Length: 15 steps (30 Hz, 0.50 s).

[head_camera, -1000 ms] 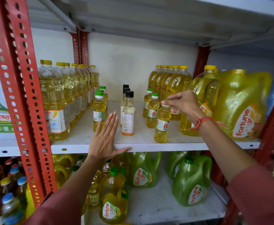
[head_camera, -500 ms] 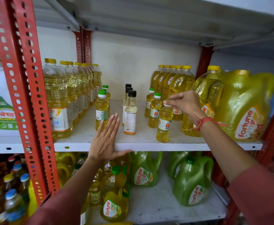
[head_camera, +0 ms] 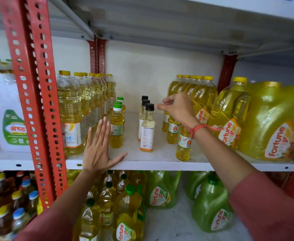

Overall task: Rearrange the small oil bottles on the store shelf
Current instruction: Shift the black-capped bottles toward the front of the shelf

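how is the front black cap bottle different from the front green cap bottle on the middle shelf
The black-cap bottle has a narrow neck and a tall white label; the green-cap bottle is rounder with a small label. The black-cap's oil looks paler, the green-cap's deeper yellow. Both stand upright, each heading its own row.

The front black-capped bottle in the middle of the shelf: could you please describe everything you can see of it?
The front black-capped bottle is small and clear, looks like plastic, with a narrow neck, sloping shoulders and a squarish body. It holds pale yellow oil under a black screw cap. A white printed label with an orange band at the foot covers its body. It stands upright near the front of the white shelf, heading a row of three alike. Neither hand touches it; the right hand is beside its cap.
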Tool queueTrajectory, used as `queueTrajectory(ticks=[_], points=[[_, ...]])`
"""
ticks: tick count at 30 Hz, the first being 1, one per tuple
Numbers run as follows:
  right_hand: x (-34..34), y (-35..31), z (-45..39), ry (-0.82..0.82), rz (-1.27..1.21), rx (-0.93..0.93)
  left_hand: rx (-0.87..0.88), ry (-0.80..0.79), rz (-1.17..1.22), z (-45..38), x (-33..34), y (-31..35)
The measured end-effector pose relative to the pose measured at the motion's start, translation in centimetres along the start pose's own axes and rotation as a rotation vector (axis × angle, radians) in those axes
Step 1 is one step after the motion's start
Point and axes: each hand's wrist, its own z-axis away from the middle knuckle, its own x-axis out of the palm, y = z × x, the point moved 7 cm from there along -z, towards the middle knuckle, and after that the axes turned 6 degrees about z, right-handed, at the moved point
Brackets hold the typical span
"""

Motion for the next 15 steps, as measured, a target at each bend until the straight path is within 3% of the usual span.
queueTrajectory(ticks=[8,15], points=[[4.5,-2.2,-1.1,0.01,0.027,0.052,0.021,0.002,-0.022,0.1,0.4,-0.3],[5.4,-0.9,-1.9,-0.082,-0.137,0.185,0.074,0.028,-0.01,0.2,0.4,0.1]])
